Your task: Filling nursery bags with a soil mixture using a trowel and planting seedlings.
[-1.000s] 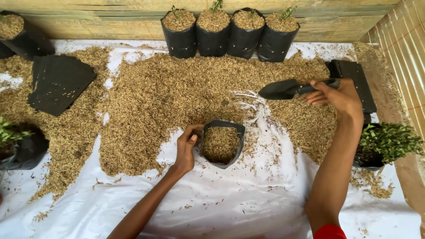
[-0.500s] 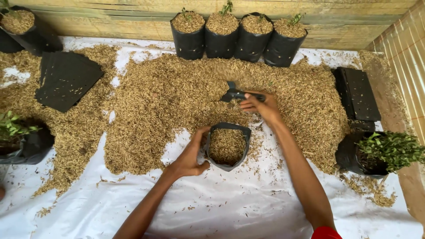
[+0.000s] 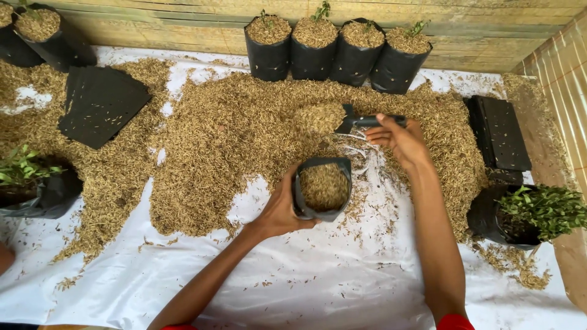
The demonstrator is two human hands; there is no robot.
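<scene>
Head view: the left hand (image 3: 281, 211) is wrapped around the side of a small black grow bag (image 3: 322, 188), fingers closed on its soft wall, and the bag is held upright with its mouth open, already filled nearly to the rim with rice husk. The right hand (image 3: 397, 139) is closed around the handle of a dark scoop (image 3: 354, 122), whose heaped load (image 3: 319, 117) is carried just above and behind the bag's mouth.

A spill could easily be caused here: the scoop is piled high, the bag's opening is narrow and its wall is limp, so husk could be shed past the rim onto the white sheet (image 3: 342, 287) if the scoop is tipped off-centre. The bag could also be squashed or folded by too firm a squeeze, and its contents pushed out.

Around the hands, a broad husk pile (image 3: 232, 134) is spread over the sheet. Four filled bags (image 3: 336, 52) are lined against the wooden wall, flat empty bags (image 3: 101, 104) lie to the left, another stack (image 3: 498, 131) to the right, and a leafy seedling bag (image 3: 526, 214) stands near the right forearm, where it could be knocked.
</scene>
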